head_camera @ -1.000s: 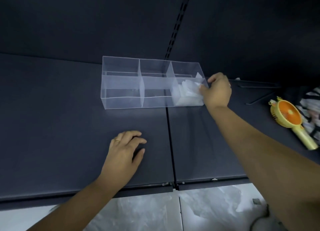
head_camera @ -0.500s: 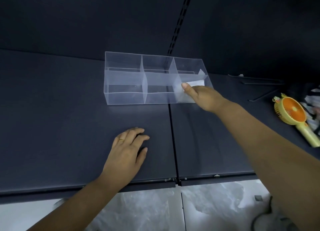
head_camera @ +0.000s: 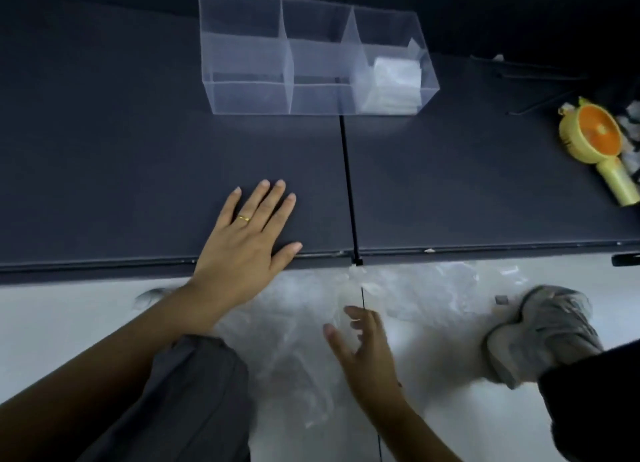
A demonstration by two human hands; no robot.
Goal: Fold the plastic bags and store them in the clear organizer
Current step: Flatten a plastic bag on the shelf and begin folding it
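At the back of the dark bench (head_camera: 104, 150) stands the clear organizer (head_camera: 249, 94), with folded plastic bags (head_camera: 394, 80) packed in its right-hand compartment, their number hard to make out. Left hand (head_camera: 242, 250) lies flat on the bench edge, fingers straight. Right hand (head_camera: 367, 354), blurred, fingers spread and holding nothing, hovers over loose plastic bags (head_camera: 294, 357) on the floor (head_camera: 69, 316); contact unclear. A yellow fan (head_camera: 595, 139) is cut off at right

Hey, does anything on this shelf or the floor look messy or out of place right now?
Mostly tidy: folded white plastic bags sit in the right compartment of the clear plastic organizer, with one corner sticking up at the back. Below the dark shelf, loose crumpled clear bags sprawl on the white floor.
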